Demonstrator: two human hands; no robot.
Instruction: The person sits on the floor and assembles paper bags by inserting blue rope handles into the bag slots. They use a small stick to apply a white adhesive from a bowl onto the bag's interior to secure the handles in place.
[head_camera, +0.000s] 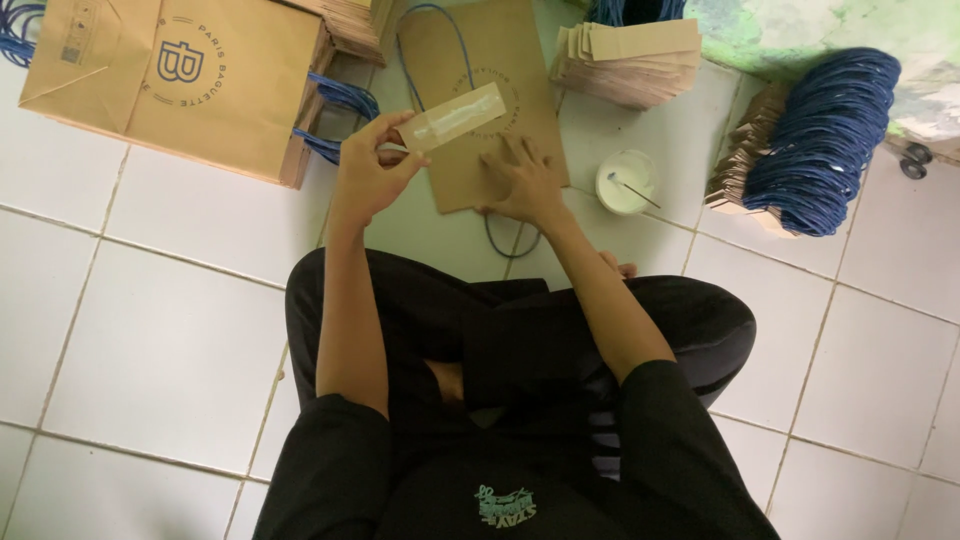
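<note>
Person is sitting cross-legged on the tiled floor (180, 340). Flat brown paper bag (480, 60) is lying at 12 o'clock from the knees, blue cord handle looping out at its near edge. Right hand (525, 180) is pressing it flat, fingers spread wide. Left hand (365, 170) is pinching a cardboard strip (455, 117), glued face up. Judgement: square strip to bag mouth before lowering. Glue bowl (625, 182) is sitting tight at 2 o'clock; open floor at 9 o'clock.
</note>
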